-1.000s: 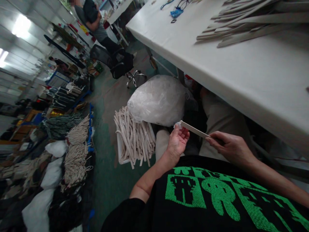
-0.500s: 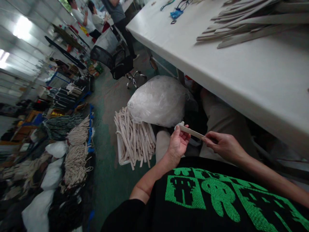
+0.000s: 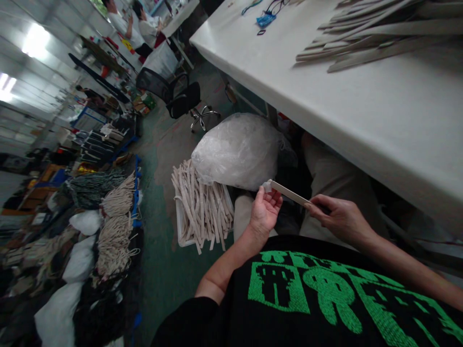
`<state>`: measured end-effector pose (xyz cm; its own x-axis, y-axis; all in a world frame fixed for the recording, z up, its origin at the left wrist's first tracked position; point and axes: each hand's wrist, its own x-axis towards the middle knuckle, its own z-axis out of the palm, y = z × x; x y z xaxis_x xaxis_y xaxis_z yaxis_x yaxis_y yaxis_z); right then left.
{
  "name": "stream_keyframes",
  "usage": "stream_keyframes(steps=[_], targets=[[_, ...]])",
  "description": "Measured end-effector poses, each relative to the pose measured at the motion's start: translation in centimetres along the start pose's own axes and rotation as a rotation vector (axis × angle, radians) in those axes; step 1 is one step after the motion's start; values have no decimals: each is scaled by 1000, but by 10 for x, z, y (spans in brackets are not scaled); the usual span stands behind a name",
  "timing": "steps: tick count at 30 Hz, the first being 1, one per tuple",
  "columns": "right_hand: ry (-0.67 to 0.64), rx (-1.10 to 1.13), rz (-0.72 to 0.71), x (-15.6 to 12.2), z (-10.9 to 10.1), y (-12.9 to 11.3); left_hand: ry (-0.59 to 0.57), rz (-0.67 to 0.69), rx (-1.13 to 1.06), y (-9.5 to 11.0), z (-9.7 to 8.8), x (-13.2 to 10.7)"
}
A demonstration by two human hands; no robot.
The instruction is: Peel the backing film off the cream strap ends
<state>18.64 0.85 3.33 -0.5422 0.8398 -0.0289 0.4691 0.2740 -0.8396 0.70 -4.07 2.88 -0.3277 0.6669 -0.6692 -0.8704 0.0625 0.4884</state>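
Observation:
My left hand (image 3: pixel 266 211) is turned palm up, its thumb and fingertips pinching a small whitish, translucent plastic piece (image 3: pixel 266 186). Its other fingers are loosely curled. My right hand (image 3: pixel 338 214) grips one end of a flat beige strap (image 3: pixel 291 193) between thumb and fingers. The strap slants up to the left, and its far end meets the plastic piece or lies right by it; whether the two are joined I cannot tell. Both hands are above my lap, just below a large clear plastic bag (image 3: pixel 237 152).
A white bin (image 3: pixel 180 226) full of beige straps stands on the floor at left. The white table (image 3: pixel 361 111) bears more straps (image 3: pixel 376 41) and a blue item (image 3: pixel 266 20). A black office chair (image 3: pixel 173 94) and pallets with strap bundles (image 3: pixel 114 241) are farther left. People sit behind.
The strap has come up out of the fingers of my left hand, which have opened a little. A person in dark clothes beside the far table has left the view.

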Motion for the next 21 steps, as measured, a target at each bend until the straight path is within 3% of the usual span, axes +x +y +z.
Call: stream_keyframes(steps=[9,15,18,21], targets=[[-73,12,27,-2,5,7,-66,3,60,-3,-5,1],[-161,146,159,5,12,4,-133,-60,101,-27,-11,-2],[-169,179,150,12,15,-1,-163,-110,140,-40,-12,-2],[-171,208,115,17,14,-5,-117,-77,165,-43,-10,1]])
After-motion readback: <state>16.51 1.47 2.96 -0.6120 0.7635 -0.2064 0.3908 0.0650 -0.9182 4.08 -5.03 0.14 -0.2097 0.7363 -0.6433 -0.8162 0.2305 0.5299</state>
